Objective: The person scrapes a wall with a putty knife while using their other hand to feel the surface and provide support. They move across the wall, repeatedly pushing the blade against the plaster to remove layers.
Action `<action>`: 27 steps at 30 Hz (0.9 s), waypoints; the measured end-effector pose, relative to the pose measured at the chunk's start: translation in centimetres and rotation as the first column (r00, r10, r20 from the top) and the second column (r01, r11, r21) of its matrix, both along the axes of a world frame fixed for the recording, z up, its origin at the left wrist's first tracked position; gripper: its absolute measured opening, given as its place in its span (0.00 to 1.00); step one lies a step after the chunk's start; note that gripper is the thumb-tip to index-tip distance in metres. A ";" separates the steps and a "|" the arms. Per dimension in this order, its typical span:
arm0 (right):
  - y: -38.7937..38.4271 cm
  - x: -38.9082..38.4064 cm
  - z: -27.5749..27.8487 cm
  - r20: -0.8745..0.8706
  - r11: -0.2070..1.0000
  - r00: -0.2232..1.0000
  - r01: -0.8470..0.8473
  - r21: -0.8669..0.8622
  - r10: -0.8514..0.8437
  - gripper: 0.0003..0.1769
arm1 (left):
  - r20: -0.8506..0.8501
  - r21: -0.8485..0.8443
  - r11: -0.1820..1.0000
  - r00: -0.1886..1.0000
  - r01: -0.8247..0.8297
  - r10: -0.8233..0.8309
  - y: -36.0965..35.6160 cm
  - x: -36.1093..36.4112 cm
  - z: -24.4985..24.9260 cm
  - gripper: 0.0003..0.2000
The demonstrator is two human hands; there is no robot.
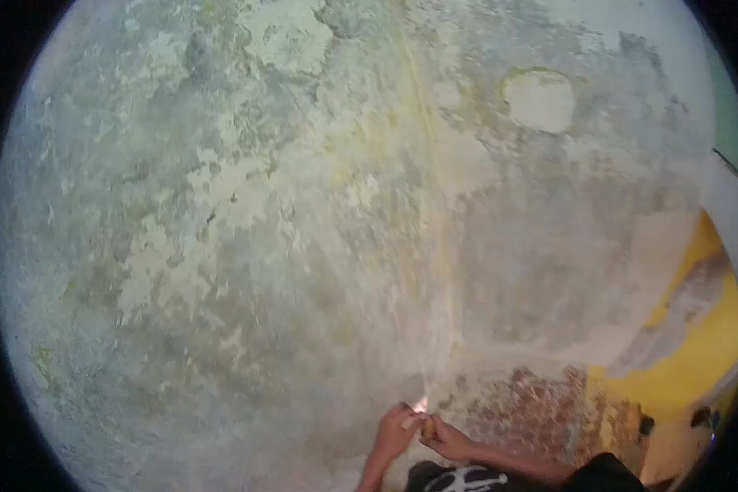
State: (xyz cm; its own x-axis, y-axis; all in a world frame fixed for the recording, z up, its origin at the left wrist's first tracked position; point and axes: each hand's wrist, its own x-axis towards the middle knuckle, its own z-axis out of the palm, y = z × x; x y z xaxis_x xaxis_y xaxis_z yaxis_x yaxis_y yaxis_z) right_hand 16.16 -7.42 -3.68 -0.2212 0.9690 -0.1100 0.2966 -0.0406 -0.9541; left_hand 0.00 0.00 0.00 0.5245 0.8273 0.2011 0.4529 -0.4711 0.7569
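Observation:
Low in the head view, both hands are close together in front of the peeling wall. My right hand point(448, 439) is closed round the short brownish handle of a putty knife point(420, 403), whose blade points up and catches a bright glint. My left hand point(398, 428) has its fingers bent in at the base of the blade, right beside the right hand's fingertips. The greyish wall surface point(303, 328) behind them is patchy, with flaked pale spots, and a yellowish vertical line runs down it to just above the blade.
A round pale patch point(541, 101) marks the upper right of the wall. Exposed reddish brickwork point(533, 410) lies right of the hands. Yellow painted wall point(676, 361) with grey scraped streaks is further right. Below the hands, a dark shirt point(459, 478) with a white print shows.

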 end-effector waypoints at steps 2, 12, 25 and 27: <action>1.1 1.1 1.0 -0.007 0.997 1.000 -0.013 0.078 0.013 0.29 | 0.088 0.079 0.997 0.996 -0.014 0.007 0.7 1.9 0.5 0.10; 17.8 14.5 -1.5 -0.205 0.917 0.928 0.349 0.190 -0.311 0.20 | 0.121 0.115 0.983 0.984 -0.147 0.133 14.1 13.3 3.8 0.13; 39.7 18.4 38.3 -0.127 -0.021 0.954 0.126 0.992 -0.272 0.23 | 0.234 0.802 0.427 0.877 -0.419 0.421 19.8 13.9 22.9 0.09; 41.6 17.6 40.6 -0.103 -0.144 0.950 0.063 0.988 -0.293 0.21 | 0.297 0.807 0.353 0.842 -0.473 0.450 18.7 15.5 23.0 0.10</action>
State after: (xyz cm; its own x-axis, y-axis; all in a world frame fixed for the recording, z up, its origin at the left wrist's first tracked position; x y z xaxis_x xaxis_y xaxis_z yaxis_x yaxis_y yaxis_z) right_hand 33.76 34.15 36.87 -0.1159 0.0290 0.9928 0.5699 0.8206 0.0426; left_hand 15.49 18.68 23.05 0.1023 0.3625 0.9264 0.7998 -0.5837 0.1401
